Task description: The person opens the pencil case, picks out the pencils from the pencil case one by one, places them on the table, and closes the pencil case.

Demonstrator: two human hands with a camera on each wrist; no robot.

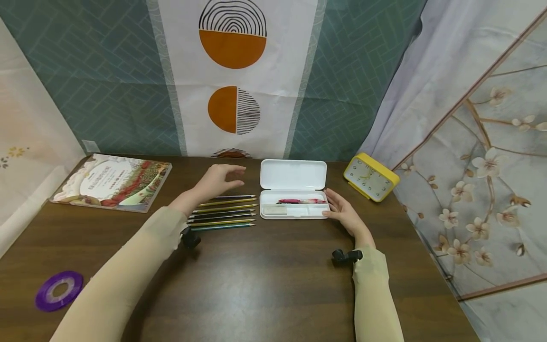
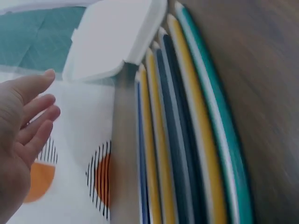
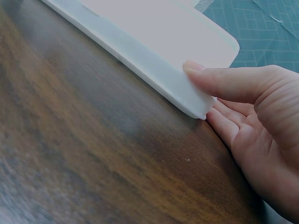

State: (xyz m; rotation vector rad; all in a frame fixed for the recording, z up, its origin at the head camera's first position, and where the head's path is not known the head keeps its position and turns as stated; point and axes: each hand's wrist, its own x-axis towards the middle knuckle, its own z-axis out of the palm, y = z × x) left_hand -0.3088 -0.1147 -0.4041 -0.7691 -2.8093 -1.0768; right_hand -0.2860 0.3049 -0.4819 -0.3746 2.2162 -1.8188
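A white pencil case point(image 1: 293, 175) lies with its lid raised near the back of the table. Inside it are a red pen point(image 1: 301, 201) and a pale block point(image 1: 275, 209), perhaps an eraser. My right hand point(image 1: 347, 214) grips the case's right end, thumb point(image 3: 219, 84) over the rim and fingers against its side. To the left of the case several pencils lie side by side, among them a green pencil point(image 1: 224, 227) nearest the front. My left hand point(image 1: 217, 180) hovers just beyond the far end of this row, fingers loosely extended and holding nothing.
A yellow clock point(image 1: 371, 177) stands right of the case. At the back left lies a book point(image 1: 113, 183) with a printed cover. A purple roll of ribbon or tape point(image 1: 42, 299) is at the front left. Curtains hang behind the table and at both sides.
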